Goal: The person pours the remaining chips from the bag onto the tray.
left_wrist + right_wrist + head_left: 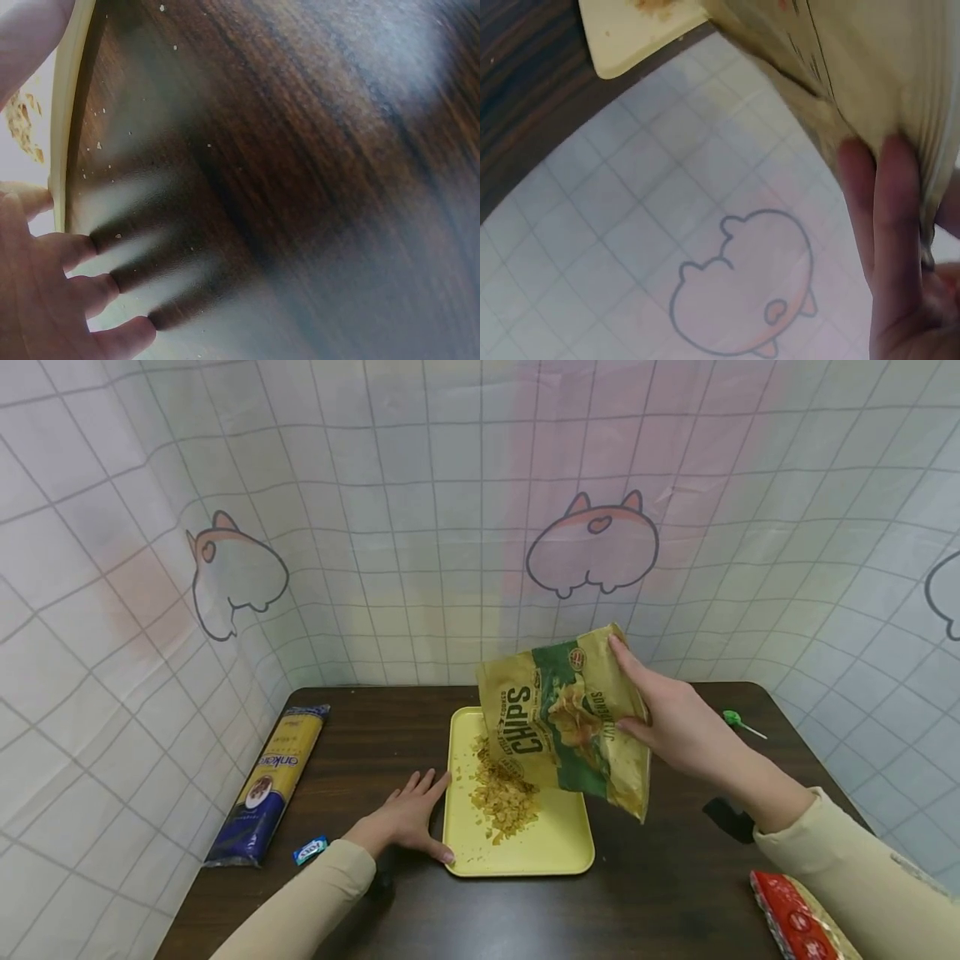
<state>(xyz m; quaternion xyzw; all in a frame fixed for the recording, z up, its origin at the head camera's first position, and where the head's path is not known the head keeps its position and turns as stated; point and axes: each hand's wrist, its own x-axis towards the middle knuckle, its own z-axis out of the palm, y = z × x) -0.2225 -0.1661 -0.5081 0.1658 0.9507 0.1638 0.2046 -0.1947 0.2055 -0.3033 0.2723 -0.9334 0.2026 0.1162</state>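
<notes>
My right hand [671, 718] grips the bottom end of a gold and green chips bag [562, 714], held tilted above a yellow tray [558, 852]. The bag's other end points down and left over a heap of crushed chips [504, 802] on the tray. In the right wrist view, fingers [896, 210] press against the bag's back. My left hand [408, 814] lies with spread fingers at the tray's left edge, thumb and a fingertip touching the rim. The left wrist view shows those fingers [97, 292] against the dark tabletop, with small crumbs nearby.
A blue and yellow pasta packet [266, 789] lies at the table's left edge, with a small blue-green wrapped sweet [310, 850] beside it. At the right are a green lollipop [735, 719] and a red packet [798, 918]. Tiled-pattern curtains [450, 610] surround the table.
</notes>
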